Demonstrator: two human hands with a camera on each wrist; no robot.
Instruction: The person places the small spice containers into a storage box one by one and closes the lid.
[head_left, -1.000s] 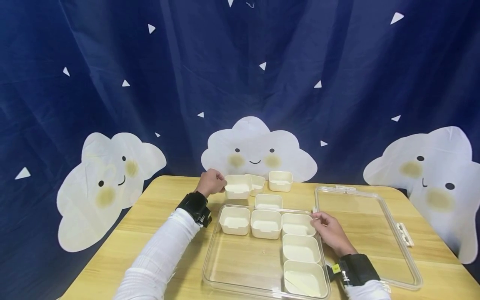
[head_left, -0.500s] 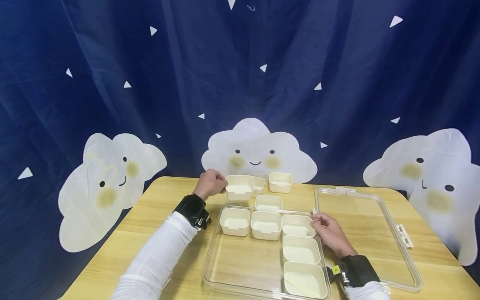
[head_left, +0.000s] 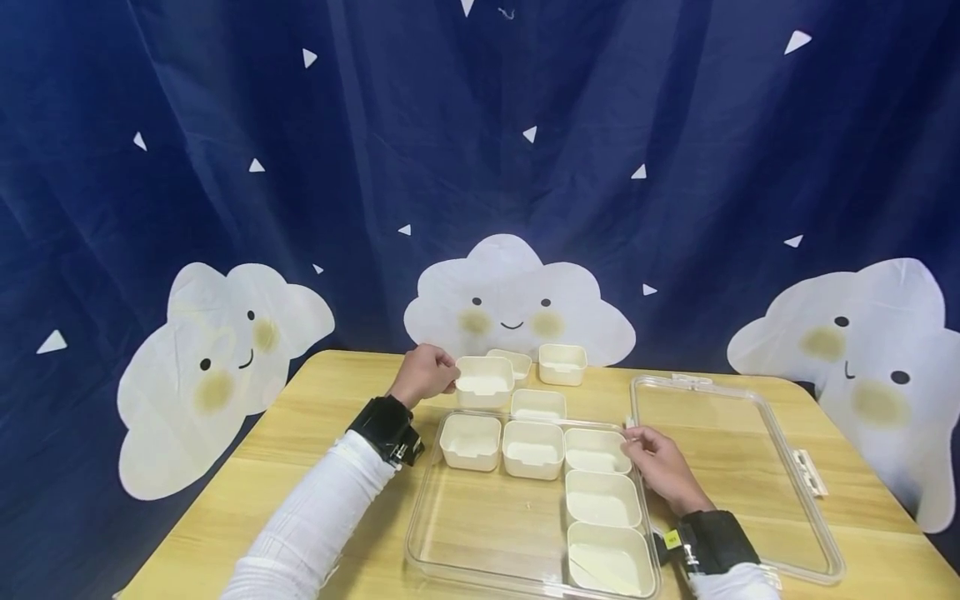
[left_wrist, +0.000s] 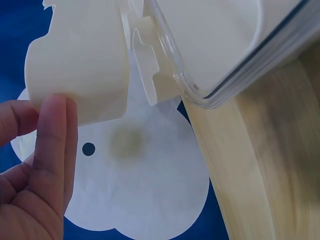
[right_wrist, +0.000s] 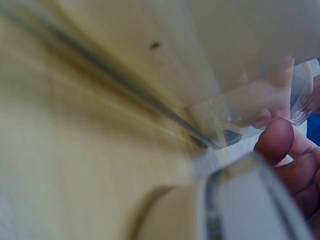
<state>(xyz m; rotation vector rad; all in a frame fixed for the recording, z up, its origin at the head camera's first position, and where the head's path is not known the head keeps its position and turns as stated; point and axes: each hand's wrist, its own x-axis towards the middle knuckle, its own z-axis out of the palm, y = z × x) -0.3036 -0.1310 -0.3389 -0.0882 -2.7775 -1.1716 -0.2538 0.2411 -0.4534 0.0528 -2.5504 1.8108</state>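
In the head view, my left hand (head_left: 423, 375) pinches the left wall of a cream plastic container (head_left: 485, 383) behind the clear box. The left wrist view shows fingertips on this container's outer wall (left_wrist: 80, 60), with the thumb at its edge. My right hand (head_left: 663, 468) grips the far right corner of the clear plastic storage box (head_left: 487, 521); the right wrist view has the thumb (right_wrist: 276, 140) outside the clear wall and fingers beyond it. Several cream containers sit inside the box, along its far side and down its right side, including one at the near right corner (head_left: 611, 560).
Behind the box stand more cream containers: one near its far rim (head_left: 538, 403), one farther back (head_left: 562, 365) and one partly hidden (head_left: 517, 362). A clear lid (head_left: 727, 475) with white clips lies at right on the wooden table (head_left: 300, 425). A blue cloud-patterned curtain (head_left: 480, 150) hangs behind.
My left hand has brought the held container slightly right and nearer to the box, uncovering more of the container behind it. My right hand stays at the box corner.
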